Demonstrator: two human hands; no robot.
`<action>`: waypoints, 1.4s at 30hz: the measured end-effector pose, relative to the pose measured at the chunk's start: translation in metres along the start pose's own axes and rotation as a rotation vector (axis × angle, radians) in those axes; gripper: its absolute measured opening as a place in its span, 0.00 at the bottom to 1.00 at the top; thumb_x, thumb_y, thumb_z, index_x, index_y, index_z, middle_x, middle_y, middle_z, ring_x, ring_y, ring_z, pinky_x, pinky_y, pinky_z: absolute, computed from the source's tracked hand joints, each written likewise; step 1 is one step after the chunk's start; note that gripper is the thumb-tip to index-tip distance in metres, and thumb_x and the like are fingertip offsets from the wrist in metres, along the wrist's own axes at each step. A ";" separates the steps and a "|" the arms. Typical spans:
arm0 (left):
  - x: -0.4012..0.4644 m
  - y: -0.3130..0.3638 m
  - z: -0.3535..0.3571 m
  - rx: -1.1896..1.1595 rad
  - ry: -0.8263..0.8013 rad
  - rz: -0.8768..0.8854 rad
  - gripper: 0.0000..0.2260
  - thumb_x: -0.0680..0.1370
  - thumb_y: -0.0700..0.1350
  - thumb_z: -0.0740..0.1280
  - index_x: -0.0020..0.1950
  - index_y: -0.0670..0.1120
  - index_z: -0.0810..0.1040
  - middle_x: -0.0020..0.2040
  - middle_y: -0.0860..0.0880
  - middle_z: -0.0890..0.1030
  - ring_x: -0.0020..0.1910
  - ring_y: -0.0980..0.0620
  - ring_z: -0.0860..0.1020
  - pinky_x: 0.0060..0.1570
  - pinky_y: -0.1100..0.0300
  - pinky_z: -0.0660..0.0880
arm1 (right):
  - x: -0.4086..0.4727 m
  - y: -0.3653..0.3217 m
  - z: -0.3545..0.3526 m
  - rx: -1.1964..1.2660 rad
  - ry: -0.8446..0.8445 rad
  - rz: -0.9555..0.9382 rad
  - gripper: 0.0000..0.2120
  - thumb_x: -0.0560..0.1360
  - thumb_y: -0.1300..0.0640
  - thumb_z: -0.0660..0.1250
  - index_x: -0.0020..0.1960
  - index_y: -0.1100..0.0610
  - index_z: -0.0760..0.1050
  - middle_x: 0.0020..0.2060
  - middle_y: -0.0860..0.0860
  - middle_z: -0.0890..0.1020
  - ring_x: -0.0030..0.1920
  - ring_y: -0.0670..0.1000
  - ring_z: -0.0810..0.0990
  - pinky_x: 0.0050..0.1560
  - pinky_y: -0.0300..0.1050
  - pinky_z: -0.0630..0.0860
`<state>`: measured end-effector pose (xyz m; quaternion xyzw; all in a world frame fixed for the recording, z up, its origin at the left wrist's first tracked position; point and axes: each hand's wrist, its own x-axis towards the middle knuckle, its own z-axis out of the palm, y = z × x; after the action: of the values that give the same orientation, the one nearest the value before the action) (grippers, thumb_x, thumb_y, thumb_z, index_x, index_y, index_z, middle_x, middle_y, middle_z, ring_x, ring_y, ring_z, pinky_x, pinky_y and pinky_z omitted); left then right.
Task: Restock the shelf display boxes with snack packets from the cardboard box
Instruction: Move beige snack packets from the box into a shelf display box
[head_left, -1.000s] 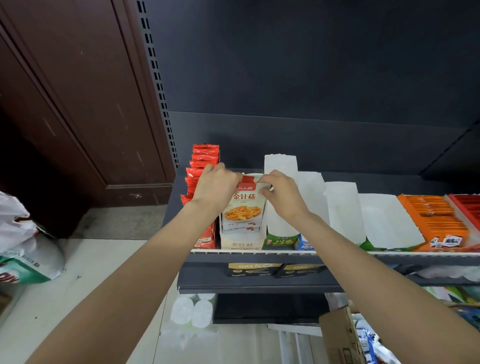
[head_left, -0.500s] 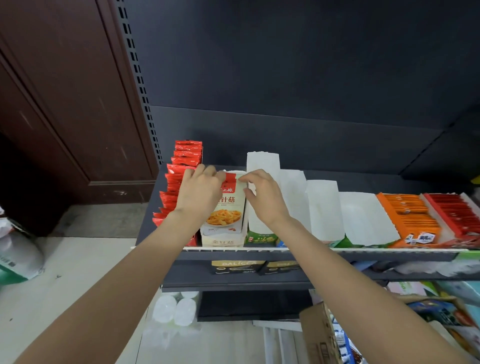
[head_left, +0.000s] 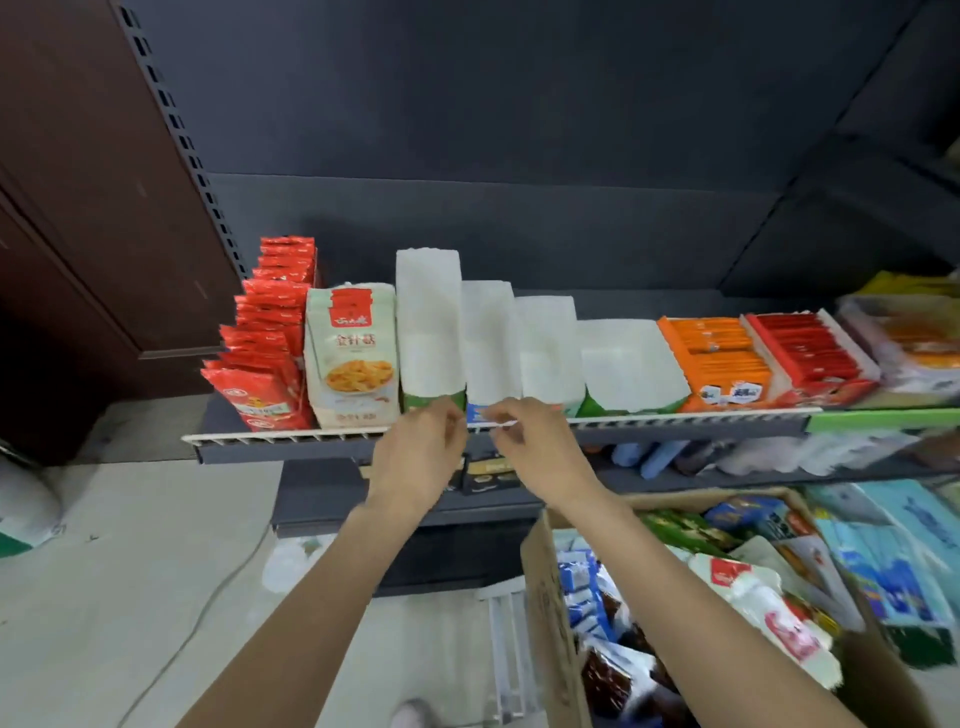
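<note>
Snack packets (head_left: 748, 608) in mixed wrappers are seen heaped in an open brown cardboard box (head_left: 550, 597) at the lower right of the frame, below a dark metal shelf (head_left: 291, 447) running across the centre. On that shelf, a pale green-and-white printed display box (head_left: 353, 358) is shown standing upright at centre left, between a leaning row of red foil packets (head_left: 270, 338) and a line of plain white open-topped display boxes (head_left: 488, 343). Both hands are held just in front of the shelf's front rail, empty. The left hand (head_left: 421, 452) is blurred, with fingers loosely curled; the right hand (head_left: 535, 441) has fingertips drawn together near the base of a white box, though whether anything is pinched cannot be told. The placing step appears finished for the printed box. The next move is judged to call for a reach down into the cardboard box, where a matching packet must be picked out and carried to an unfilled white box.
</note>
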<state>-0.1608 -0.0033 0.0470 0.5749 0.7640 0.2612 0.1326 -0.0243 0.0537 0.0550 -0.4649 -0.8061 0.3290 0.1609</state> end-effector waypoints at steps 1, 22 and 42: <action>-0.012 0.012 0.014 -0.012 -0.043 -0.012 0.07 0.80 0.47 0.59 0.53 0.47 0.75 0.45 0.46 0.82 0.44 0.43 0.79 0.37 0.54 0.73 | -0.014 0.018 -0.003 -0.045 -0.047 0.028 0.12 0.78 0.61 0.61 0.59 0.59 0.76 0.55 0.56 0.77 0.54 0.53 0.76 0.54 0.41 0.70; -0.141 0.142 0.233 0.323 -0.749 -0.140 0.33 0.79 0.57 0.59 0.78 0.50 0.46 0.78 0.49 0.39 0.77 0.45 0.42 0.74 0.44 0.48 | -0.202 0.271 -0.089 -0.556 -0.295 0.371 0.46 0.67 0.46 0.76 0.76 0.47 0.52 0.73 0.55 0.55 0.72 0.57 0.56 0.67 0.55 0.62; -0.128 0.173 0.247 -0.433 -0.601 -0.285 0.20 0.73 0.48 0.73 0.60 0.41 0.74 0.52 0.48 0.79 0.49 0.53 0.77 0.46 0.63 0.72 | -0.190 0.269 -0.143 -0.273 0.063 0.245 0.11 0.75 0.63 0.65 0.55 0.53 0.78 0.51 0.55 0.82 0.52 0.59 0.77 0.45 0.51 0.76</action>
<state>0.1427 -0.0286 -0.0750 0.4727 0.6905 0.2153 0.5033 0.3280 0.0403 -0.0144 -0.5871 -0.7752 0.2189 0.0803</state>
